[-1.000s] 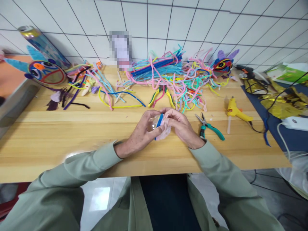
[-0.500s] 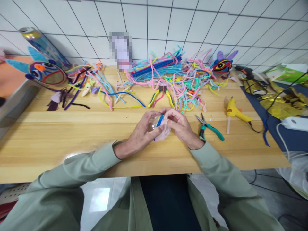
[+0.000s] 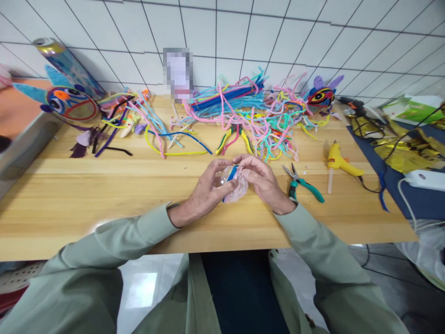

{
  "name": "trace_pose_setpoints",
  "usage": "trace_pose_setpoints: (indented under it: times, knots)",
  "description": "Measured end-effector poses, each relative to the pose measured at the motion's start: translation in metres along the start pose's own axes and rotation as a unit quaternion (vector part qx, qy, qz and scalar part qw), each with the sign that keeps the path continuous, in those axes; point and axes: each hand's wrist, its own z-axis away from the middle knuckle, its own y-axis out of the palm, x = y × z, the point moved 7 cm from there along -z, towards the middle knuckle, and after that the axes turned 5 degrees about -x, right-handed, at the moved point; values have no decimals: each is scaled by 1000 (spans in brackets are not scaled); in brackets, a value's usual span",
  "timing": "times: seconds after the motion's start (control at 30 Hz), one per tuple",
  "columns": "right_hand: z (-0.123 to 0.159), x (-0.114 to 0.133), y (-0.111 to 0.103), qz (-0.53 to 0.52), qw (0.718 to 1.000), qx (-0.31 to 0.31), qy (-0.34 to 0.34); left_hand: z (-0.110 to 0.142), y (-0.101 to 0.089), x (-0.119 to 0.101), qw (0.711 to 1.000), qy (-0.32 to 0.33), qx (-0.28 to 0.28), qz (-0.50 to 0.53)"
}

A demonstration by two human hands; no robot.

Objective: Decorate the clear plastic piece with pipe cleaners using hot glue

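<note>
While the clear, rounded, pink-sided plastic piece (image 3: pixel 240 191) looks light and dentable, best held by its blue band (image 3: pixel 232 173), the left hand (image 3: pixel 211 183) grips it over the pale wooden table (image 3: pixel 121 185) and the right hand (image 3: pixel 263 182) pinches its edge.

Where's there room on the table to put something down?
Bare table shows left of the left hand, in front of the loose pipe cleaners, and beside the right sleeve, nearer than the yellow glue gun. It's crowded along the wall, with heaped pipe cleaners.
</note>
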Motion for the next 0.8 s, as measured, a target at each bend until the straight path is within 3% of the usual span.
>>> trace_pose_setpoints:
  times: [0.17, 0.4, 0.5, 0.63, 0.7, 0.8]
  knots:
    - [0, 6, 0, 50, 999, -8, -10, -1, 0, 1, 1000, 5, 6, 2]
    - [-1, 7, -6, 41, 998, -29, -43, -7, -5, 11, 1000, -10, -5, -28]
    - [-1, 9, -6, 56, 996, -35, -52, -8, -3, 10, 999, -8, 16, -33]
    - [10, 22, -16, 145, 988, -33, -47, -4, -2, 8, 999, -8, 19, -46]
    - [26, 35, -35, 256, 963, -51, -65, -1, -4, 10, 998, -1, 1, -59]
    - [62, 48, -80, 456, 877, -120, -91, 1, -6, 16, 997, 19, -24, -64]
